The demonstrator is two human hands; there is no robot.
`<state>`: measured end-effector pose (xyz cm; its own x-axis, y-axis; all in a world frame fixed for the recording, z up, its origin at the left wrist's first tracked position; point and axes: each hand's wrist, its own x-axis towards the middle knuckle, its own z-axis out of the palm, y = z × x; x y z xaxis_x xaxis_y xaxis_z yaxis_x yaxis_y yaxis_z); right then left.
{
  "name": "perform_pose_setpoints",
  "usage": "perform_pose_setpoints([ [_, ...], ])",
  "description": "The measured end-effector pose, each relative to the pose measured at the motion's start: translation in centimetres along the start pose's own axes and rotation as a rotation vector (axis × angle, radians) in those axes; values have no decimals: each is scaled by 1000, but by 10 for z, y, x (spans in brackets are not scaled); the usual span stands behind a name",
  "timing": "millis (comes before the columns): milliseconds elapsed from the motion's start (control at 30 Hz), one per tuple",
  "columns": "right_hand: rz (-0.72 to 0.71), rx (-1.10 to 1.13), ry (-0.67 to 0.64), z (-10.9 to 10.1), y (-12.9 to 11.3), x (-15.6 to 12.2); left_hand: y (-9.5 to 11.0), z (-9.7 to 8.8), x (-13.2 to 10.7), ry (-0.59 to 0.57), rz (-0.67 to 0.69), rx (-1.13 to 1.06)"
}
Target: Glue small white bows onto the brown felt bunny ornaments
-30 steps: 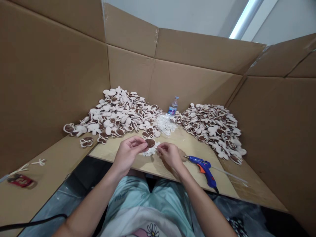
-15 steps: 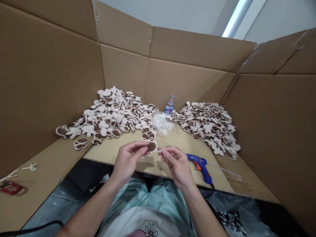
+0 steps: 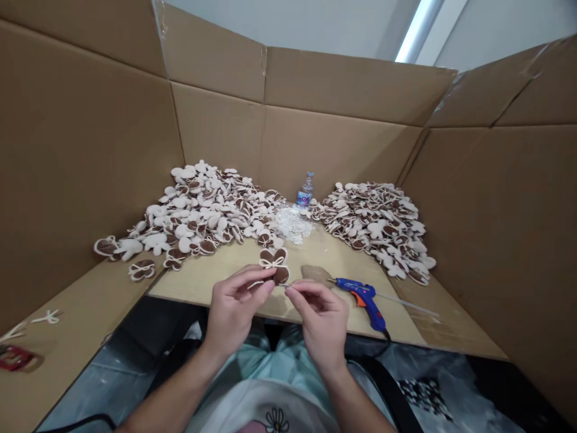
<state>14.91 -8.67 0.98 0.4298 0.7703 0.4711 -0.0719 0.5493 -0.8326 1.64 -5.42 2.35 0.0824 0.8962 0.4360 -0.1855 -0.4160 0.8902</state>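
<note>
Just above the board's front part, a brown felt bunny-head shape (image 3: 281, 275) with a pale edge and a cream string bow is pinched by my left hand (image 3: 234, 304). Its two rounded ears point away from me. My right hand (image 3: 323, 319) is closed in a pinch at the shape's lower edge, thumb against fingers, on a small pale piece (image 3: 285, 286) too tiny to make out well. The fingertips of both hands almost meet. Right of my right hand lies a blue glue gun (image 3: 366, 296) with an orange trigger, its nozzle over a brownish patch (image 3: 315, 274).
Heaps of similar felt shapes stand at the left (image 3: 202, 210) and right (image 3: 378, 225). Between them are a pile of small white pieces (image 3: 294, 224) and a water bottle (image 3: 305, 191). Cardboard walls (image 3: 333, 132) enclose the table. A red object (image 3: 15, 357) lies far left.
The bunny shape has turned so its bow and ears show more fully. My right hand has come in to its lower edge, nearer my left fingertips. The view has shifted slightly.
</note>
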Motion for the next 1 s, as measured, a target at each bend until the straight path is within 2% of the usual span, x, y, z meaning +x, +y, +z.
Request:
perform_pose_setpoints([
  [300,10,-34,42,1,2,-1,5,6,0,18,13,-62],
  [600,92,4,41,3,-3,-3,10,7,-4,61,-21,-28],
  [767,127,125,6,2,-3,-6,13,8,-7,78,-37,-14],
  [1000,200,263,-29,-1,-3,-10,15,9,-11,43,1,-33],
])
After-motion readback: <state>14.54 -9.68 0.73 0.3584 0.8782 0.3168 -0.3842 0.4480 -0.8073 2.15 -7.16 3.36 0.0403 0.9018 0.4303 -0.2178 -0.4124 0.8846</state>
